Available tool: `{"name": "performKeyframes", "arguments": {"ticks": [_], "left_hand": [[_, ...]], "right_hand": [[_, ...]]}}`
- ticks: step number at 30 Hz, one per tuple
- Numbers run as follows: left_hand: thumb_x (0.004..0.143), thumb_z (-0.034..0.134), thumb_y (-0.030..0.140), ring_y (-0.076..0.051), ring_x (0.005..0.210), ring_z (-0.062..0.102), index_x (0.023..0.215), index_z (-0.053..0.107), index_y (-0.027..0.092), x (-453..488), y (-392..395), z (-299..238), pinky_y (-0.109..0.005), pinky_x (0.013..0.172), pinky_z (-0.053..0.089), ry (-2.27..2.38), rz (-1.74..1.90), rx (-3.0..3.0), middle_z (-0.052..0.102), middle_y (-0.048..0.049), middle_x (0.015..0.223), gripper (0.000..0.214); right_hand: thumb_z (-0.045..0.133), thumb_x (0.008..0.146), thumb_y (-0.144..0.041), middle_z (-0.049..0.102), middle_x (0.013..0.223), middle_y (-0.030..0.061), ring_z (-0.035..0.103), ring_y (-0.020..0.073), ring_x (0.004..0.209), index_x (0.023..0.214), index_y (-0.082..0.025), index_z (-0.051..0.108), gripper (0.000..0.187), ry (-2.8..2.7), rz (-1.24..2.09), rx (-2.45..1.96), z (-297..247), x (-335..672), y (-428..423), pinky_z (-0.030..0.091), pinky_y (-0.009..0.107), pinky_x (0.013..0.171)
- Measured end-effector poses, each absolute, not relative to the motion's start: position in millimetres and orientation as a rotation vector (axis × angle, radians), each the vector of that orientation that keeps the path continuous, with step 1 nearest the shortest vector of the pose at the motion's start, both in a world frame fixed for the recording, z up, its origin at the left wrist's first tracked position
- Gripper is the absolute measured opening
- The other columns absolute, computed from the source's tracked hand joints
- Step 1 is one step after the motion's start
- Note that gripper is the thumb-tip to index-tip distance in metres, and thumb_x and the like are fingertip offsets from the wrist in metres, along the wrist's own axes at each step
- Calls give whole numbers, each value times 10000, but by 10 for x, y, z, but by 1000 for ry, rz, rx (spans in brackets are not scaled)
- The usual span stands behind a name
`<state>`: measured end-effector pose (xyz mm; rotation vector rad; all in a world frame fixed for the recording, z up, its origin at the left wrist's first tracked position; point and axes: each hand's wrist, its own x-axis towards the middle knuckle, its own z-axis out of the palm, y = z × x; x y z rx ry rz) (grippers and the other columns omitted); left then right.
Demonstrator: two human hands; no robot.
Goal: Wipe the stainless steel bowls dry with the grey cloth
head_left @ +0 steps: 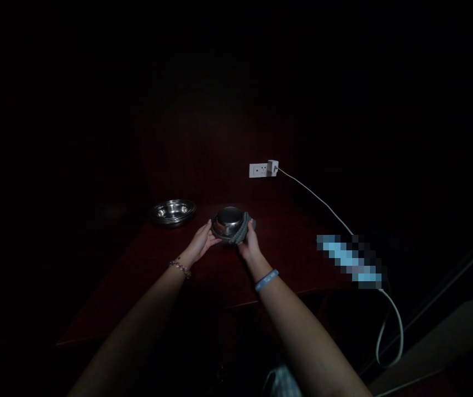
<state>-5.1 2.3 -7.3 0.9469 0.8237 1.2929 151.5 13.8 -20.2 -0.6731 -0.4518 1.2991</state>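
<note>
Holding 1 shiny steel bowl (230, 216) upside down with 2 hands, near the middle of the frame. Facing up with its flat round bottom, and down with its wide rim. Can't tell about any touch between the bowl and the dark red bench (290, 248) below.

Gripping the left side of the rim with the left hand (200, 243), thumb high and fingers low. Pressing a bumpy gray-green cloth (241, 231) to the right side of the bowl with the right hand (250, 241), thumb on top of the cloth. Wearing a beaded bracelet (179, 268) on the left wrist and a blue band (266, 280) on the right wrist. Holding 2 bare arms out from the bottom edge of the frame.

See a stack of steel bowls (173, 210) on the bench, left of the middle, right side up and apart from the left hand. See also a white wall socket (256, 170), up and right of the middle, with a white charger (273, 168) plugged in. Follow a white cord (328, 206) down to a blurred-out blue shape (346, 256) at the lower right, then on into a loop below. Spot some checked cloth (283, 380) at the bottom edge. Very dark along the top and sides.
</note>
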Motion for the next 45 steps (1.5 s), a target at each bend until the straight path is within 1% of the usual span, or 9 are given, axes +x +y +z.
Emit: {"name": "performKeyframes", "arguments": {"ticks": [5, 9, 13, 18, 23, 28, 34, 39, 45], "left_hand": [[1021, 664, 252, -208, 839, 785, 987, 722, 164, -107, 32, -4, -334, 838, 644, 829, 1326, 808, 827, -111, 946, 110], [996, 619, 154, -150, 752, 736, 938, 730, 150, -129, 40, 8, -271, 791, 602, 826, 1432, 768, 798, -55, 867, 125], [951, 674, 205, -147, 754, 724, 922, 738, 152, -124, 34, -26, -264, 780, 578, 816, 1497, 805, 797, -43, 863, 89], [870, 790, 304, -179, 782, 731, 907, 736, 178, -131, 41, -36, -289, 788, 565, 833, 1521, 854, 799, -39, 857, 143], [856, 795, 263, -203, 850, 736, 843, 754, 168, -147, 55, 21, -302, 864, 561, 879, 1558, 825, 795, -33, 806, 104], [823, 827, 270, -200, 781, 726, 832, 770, 162, -152, 43, 44, -293, 806, 562, 895, 1571, 768, 797, -38, 778, 123], [875, 765, 287, -176, 738, 718, 852, 745, 182, -108, 17, 73, -278, 772, 575, 859, 1492, 703, 799, -32, 808, 110], [937, 713, 338, -194, 781, 739, 1024, 726, 200, -132, 11, 112, -300, 784, 606, 800, 1380, 694, 796, -58, 875, 164], [950, 740, 364, -167, 720, 709, 1081, 697, 204, -150, -21, 90, -268, 707, 588, 799, 1266, 760, 786, -73, 901, 211]], "right_hand": [[659, 1052, -402, 862, 920, 16, 816, 168, 924, 992, -208, 786, 239, -349, 1447, -605, -167, 1505, 116, 636, 310, 1015], [745, 998, -338, 851, 878, 9, 812, 167, 888, 948, -214, 779, 138, -433, 1499, -547, -147, 1481, 79, 636, 300, 1014], [705, 1025, -327, 852, 875, 5, 813, 164, 888, 964, -207, 782, 155, -445, 1510, -568, -125, 1466, 47, 631, 309, 1039], [725, 1013, -358, 867, 937, 29, 825, 181, 1049, 1000, -198, 782, 171, -501, 1520, -584, -92, 1467, 17, 594, 328, 1121], [720, 1008, -430, 869, 911, 45, 834, 215, 1061, 987, -199, 780, 240, -577, 1497, -674, -57, 1451, -53, 612, 381, 1116], [729, 999, -439, 867, 892, 56, 834, 207, 1054, 908, -190, 783, 271, -642, 1488, -653, -18, 1417, -138, 589, 342, 1134], [633, 1058, -411, 870, 909, 52, 816, 201, 1142, 916, -200, 784, 296, -610, 1515, -656, 2, 1412, -134, 547, 351, 1197], [532, 1095, -475, 879, 1014, 46, 790, 196, 1225, 1042, -217, 798, 374, -481, 1552, -581, -5, 1477, -48, 541, 393, 1219], [499, 1113, -467, 877, 988, 30, 801, 185, 1178, 1036, -222, 794, 391, -297, 1532, -536, -7, 1575, -7, 565, 383, 1189]]}}
